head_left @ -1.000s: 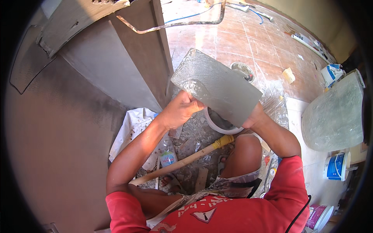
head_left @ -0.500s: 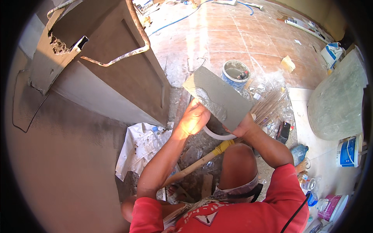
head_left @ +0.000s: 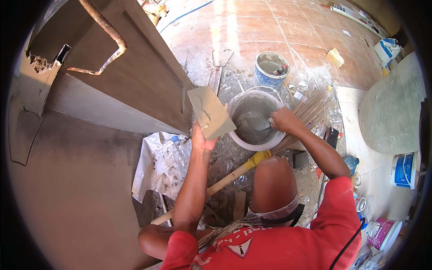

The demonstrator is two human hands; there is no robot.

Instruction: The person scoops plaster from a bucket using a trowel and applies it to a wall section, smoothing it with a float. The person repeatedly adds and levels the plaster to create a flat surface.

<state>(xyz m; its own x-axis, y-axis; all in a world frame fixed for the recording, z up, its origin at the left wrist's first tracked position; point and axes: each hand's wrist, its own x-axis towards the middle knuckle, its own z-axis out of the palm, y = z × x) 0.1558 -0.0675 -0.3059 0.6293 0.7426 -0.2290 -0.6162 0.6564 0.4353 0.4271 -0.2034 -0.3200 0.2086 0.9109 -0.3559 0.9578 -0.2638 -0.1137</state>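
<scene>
Nearest the camera, a red shirt [head_left: 288, 247] fills the lower edge, with a bent bare knee [head_left: 272, 180] above it. A broom [head_left: 252, 159] with a pale wooden handle and a yellow collar lies on the floor under the knee, its long axis running from lower left up to the right, where its bristles fan out beside the bucket. To the left a crumpled white cloth [head_left: 157, 162] lies on the rubble-strewn floor. The left hand [head_left: 202, 139] is raised, its grip closed around the underside of a flat rectangular plaster board [head_left: 210, 111]; the board is tilted, its long axis running from upper left to lower right, with a smear of grey mortar on its face, and it is held just beside the edge of the grey plastered wall [head_left: 135, 85]. The right hand [head_left: 282, 120] reaches over the rim of a white bucket [head_left: 256, 144] of grey mortar, its grip wrapped tight on a trowel [head_left: 261, 123] whose blade points left and lies down in the mix. Just beyond stands a smaller blue-and-white bucket [head_left: 270, 67] with dried mortar inside, on the tiled floor [head_left: 270, 31]. Far right, a round grey slab [head_left: 391, 112] leans near a blue-and-white tub [head_left: 405, 168].
</scene>
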